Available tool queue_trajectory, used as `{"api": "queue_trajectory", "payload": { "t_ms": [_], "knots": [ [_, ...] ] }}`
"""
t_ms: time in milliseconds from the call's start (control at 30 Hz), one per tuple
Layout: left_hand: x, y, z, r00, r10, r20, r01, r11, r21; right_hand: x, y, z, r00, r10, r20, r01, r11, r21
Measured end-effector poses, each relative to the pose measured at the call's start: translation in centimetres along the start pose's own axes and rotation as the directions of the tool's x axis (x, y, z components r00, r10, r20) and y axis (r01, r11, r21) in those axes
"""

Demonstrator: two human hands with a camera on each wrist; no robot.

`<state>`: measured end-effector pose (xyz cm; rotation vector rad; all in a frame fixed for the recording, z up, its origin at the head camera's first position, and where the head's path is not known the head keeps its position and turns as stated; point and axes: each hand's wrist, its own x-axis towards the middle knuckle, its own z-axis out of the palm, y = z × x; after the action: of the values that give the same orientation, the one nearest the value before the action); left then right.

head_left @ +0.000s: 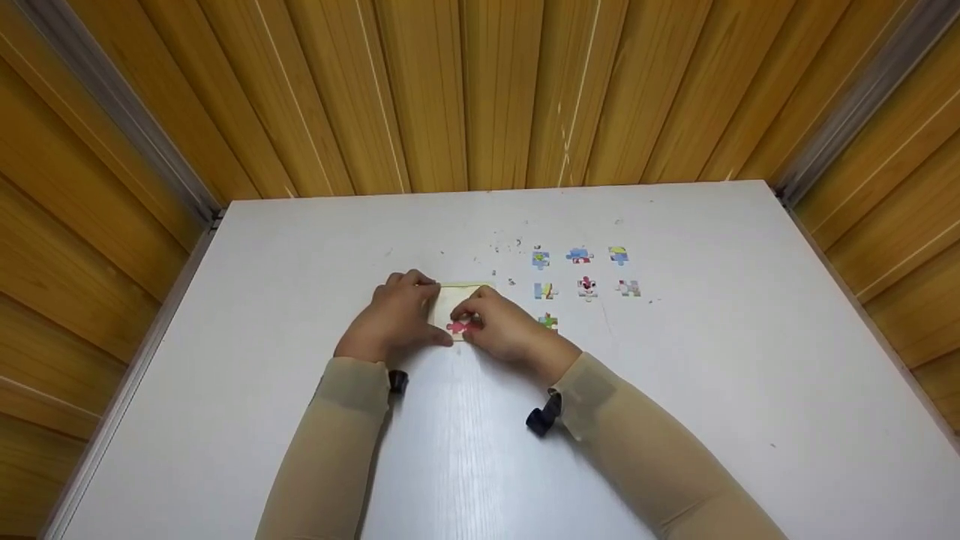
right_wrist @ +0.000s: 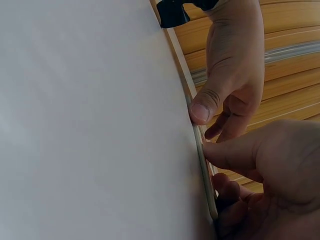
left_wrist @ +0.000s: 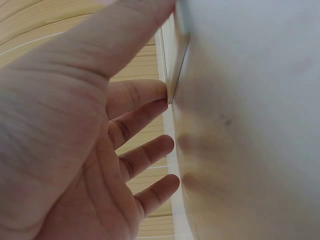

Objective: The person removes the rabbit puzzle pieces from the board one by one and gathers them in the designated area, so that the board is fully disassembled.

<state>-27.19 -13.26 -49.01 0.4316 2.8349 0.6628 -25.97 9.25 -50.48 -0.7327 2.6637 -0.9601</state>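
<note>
A small, shallow puzzle tray (head_left: 444, 300) with a pale base and raised rim lies on the white table. My left hand (head_left: 394, 311) holds its left side, the thumb at the near edge and the forefinger at the far corner. In the left wrist view, the left hand's (left_wrist: 95, 130) other fingers extend beyond the tray corner (left_wrist: 179, 65). My right hand (head_left: 506, 326) pinches a pink jigsaw piece (head_left: 456, 328) at the tray's near side; the fingers partly cover it. In the right wrist view, the right thumb is against the tray's rim (right_wrist: 205, 175).
Several loose jigsaw pieces lie in rows right of the tray, among them a red-and-white piece (head_left: 587, 287) and a green piece (head_left: 548, 322) near the right wrist. Small dark crumbs (head_left: 517, 242) are scattered behind the tray. Wood-look panels (head_left: 495, 97) stand around the table.
</note>
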Motion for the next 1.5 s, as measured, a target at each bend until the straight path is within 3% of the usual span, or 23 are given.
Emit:
{"api": "queue_trajectory", "payload": {
  "t_ms": [267, 700, 1100, 1500],
  "knots": [
    [0.2, -0.1, 0.2, 1.0, 0.006, -0.006, -0.006, 1.0, 0.011, 0.2, -0.2, 0.1, 0.999, 0.043, 0.014, -0.044, 0.999, 0.032],
    [0.2, 0.0, 0.1, 1.0, 0.021, -0.004, -0.021, 0.999, 0.036, 0.4, -0.1, 0.0, 0.999, 0.039, 0.019, -0.039, 0.999, 0.016],
    [0.1, 0.0, 0.0, 1.0, 0.012, 0.0, -0.012, 0.999, 0.036, 0.2, -0.1, -0.5, 1.0, 0.003, 0.028, -0.003, 1.0, -0.02],
    [0.2, 0.1, 0.3, 1.0, -0.015, -0.007, 0.015, 1.0, -0.001, -0.4, -0.4, -1.5, 0.998, 0.052, 0.03, -0.052, 0.999, 0.003]
  ]
}}
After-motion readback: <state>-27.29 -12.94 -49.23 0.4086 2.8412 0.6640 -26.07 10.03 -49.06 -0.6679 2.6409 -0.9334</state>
